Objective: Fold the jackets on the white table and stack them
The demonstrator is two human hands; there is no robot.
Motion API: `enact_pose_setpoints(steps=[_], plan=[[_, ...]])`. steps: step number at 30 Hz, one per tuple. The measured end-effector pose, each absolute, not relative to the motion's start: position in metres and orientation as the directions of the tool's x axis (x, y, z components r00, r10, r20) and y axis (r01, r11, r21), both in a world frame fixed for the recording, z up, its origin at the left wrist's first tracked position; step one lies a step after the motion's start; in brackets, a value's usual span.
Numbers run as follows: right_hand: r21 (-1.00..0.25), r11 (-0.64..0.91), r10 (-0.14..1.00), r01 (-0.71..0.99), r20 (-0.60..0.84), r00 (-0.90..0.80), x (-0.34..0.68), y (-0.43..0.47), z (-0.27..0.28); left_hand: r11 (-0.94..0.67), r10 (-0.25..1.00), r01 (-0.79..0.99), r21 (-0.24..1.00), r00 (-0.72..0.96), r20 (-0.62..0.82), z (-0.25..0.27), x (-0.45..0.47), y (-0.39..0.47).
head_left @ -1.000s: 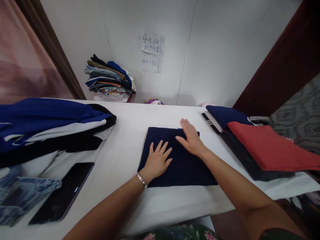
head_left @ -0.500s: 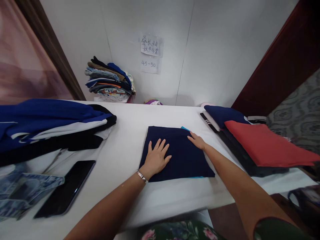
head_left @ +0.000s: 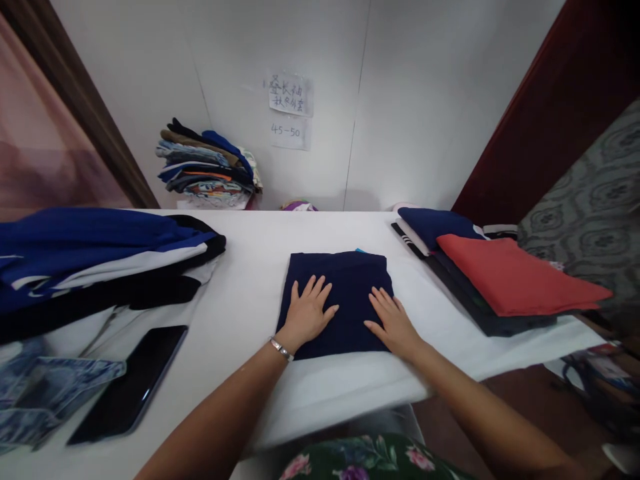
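Observation:
A folded navy garment (head_left: 345, 283) lies flat on the white table (head_left: 240, 287), a sliver of light blue showing at its far edge. My left hand (head_left: 307, 310) rests on its left half with the fingers spread, a silver bracelet at the wrist. On the garment's right side my right hand (head_left: 395, 323) lies flat, fingers stretched out and pointing away from me. Neither hand grips the cloth. Beneath the hands, parts of the garment are hidden.
At right, a folded red garment (head_left: 515, 273) tops a stack with a navy one (head_left: 435, 223). To the left lie a blue garment (head_left: 100, 233), a phone (head_left: 130, 383) and denim (head_left: 65, 387). A clothes pile (head_left: 205, 163) stands at the back, below paper signs (head_left: 287, 110).
My right hand has moved from the garment's far right corner toward me, onto its right side. The garment's right edge now reaches less far right. My left hand stays in place; the view has shifted slightly.

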State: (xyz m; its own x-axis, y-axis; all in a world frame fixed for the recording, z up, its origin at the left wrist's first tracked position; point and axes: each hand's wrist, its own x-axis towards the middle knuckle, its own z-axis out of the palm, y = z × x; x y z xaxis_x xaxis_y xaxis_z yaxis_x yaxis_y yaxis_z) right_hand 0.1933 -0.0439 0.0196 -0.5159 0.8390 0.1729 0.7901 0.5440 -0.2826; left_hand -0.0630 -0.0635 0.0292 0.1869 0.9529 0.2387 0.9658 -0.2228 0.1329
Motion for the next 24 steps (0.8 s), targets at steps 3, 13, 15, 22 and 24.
enact_pose_setpoints(steps=[3,13,15,22,24], plan=[[-0.298,0.510,0.860,0.807,0.182,-0.476,0.206,-0.052,-0.003,-0.200,0.963,0.968,0.155,0.165,0.214,0.032,-0.071,-0.060],[-0.273,0.550,0.835,0.789,0.197,-0.514,0.193,-0.043,0.045,0.042,0.990,0.975,0.220,-0.070,0.121,0.034,-0.097,-0.053],[-0.262,0.615,0.788,0.744,0.225,-0.572,0.167,-0.028,0.062,0.040,0.988,0.974,0.224,-0.072,0.135,0.032,-0.097,-0.052],[-0.261,0.526,0.835,0.809,-0.022,-0.550,0.119,0.066,0.053,0.045,0.986,0.966,0.254,-0.084,0.145,0.027,-0.098,-0.054],[-0.291,0.426,0.885,0.857,-0.063,-0.461,0.127,0.088,0.039,0.040,0.987,0.961,0.274,-0.081,0.140,0.027,-0.099,-0.055]])
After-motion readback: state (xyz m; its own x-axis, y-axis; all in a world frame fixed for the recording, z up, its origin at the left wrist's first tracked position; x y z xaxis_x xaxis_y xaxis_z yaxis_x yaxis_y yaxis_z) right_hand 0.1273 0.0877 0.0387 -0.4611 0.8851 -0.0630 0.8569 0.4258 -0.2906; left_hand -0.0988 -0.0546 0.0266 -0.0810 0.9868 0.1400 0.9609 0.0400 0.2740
